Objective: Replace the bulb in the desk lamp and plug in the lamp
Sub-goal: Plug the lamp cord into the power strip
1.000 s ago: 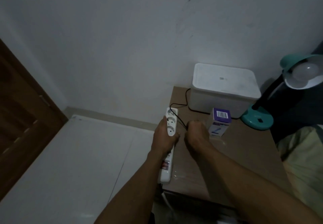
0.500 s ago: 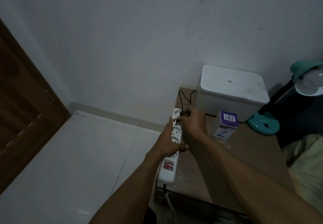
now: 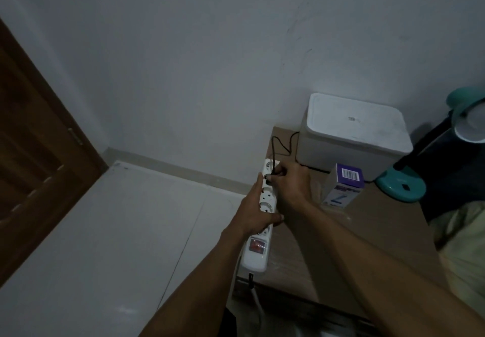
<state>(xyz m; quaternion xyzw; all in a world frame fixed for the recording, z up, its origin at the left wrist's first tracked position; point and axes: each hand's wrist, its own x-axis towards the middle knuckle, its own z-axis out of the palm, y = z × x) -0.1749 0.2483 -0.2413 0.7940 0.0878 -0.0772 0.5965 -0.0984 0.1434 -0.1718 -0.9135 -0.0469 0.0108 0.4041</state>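
The step in hand looks like the plugging-in. At lower centre of the frame the left hand (image 3: 256,214) is clamped around the white strip (image 3: 262,221), thumb over its edge, pinning it to the table (image 3: 380,231). The right hand (image 3: 287,183) is closed on the black plug (image 3: 270,177) at a socket near the strip's far end; whether the pins are fully in cannot be told. The cord (image 3: 282,143) loops back behind the white box (image 3: 354,137), lid on, contents hidden. The lamp (image 3: 433,163) stands at the right edge, a bulb (image 3: 476,121) in its shade. A small purple carton (image 3: 343,185) stands near its base, contents unseen. Next probably calls for a firm push, then the strip's red switch (image 3: 256,245).
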